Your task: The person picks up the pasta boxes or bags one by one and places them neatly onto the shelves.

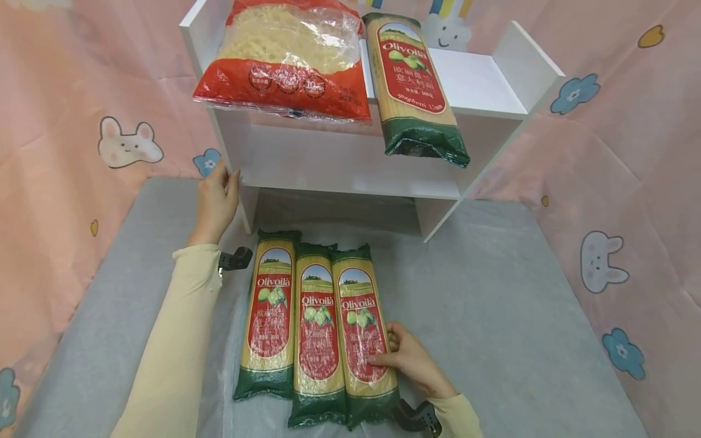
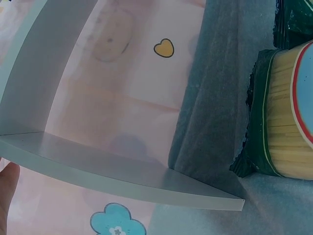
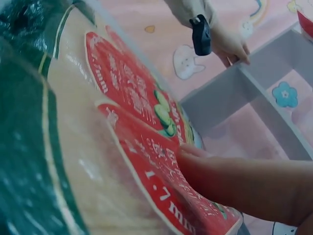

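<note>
My left hand point(image 1: 215, 201) grips the left side panel of a white shelf unit point(image 1: 350, 159), fingers at its front edge. In the left wrist view only part of a finger point(image 2: 7, 188) shows at the panel. Three spaghetti packs with green ends and red labels lie side by side on the grey cloth: a left pack point(image 1: 271, 316), a middle pack point(image 1: 317, 331) and a right pack point(image 1: 358, 310). With the thumb on its label and the fingers along its right side, my right hand point(image 1: 416, 360) holds the right pack. Its thumb point(image 3: 220, 178) presses the label in the right wrist view.
On the shelf's top board lie a red and clear bag of pale pasta point(image 1: 290, 64) and another spaghetti pack point(image 1: 413, 79), both jutting over the front edge. Pink printed cloth point(image 1: 619, 152) hangs around the grey-covered surface point(image 1: 493, 316).
</note>
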A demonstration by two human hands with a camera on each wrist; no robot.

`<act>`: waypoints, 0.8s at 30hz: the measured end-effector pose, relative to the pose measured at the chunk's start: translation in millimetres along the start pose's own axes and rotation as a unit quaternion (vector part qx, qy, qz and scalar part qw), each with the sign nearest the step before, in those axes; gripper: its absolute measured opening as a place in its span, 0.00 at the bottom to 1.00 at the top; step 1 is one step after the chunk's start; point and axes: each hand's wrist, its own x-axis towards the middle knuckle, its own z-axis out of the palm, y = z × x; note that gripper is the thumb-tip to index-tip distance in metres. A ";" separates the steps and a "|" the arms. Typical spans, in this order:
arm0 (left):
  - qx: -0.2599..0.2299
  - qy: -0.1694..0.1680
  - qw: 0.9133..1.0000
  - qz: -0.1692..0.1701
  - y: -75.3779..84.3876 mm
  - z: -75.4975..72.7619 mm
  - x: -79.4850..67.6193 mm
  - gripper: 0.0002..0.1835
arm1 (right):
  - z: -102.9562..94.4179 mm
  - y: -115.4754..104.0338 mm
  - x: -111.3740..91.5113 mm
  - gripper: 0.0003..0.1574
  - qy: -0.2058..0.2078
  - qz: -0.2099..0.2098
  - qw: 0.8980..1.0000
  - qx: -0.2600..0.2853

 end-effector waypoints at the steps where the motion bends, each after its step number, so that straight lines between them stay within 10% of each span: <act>1: -0.001 0.000 1.000 -0.001 0.0 0.0 0.1 0.11 | 0.2 -0.1 0.1 0.38 -0.002 -0.001 1.000 0.007; 24: 0.003 0.002 1.000 -0.015 1.1 0.0 0.0 0.10 | 13.1 5.2 2.6 0.38 0.073 -0.014 0.995 0.062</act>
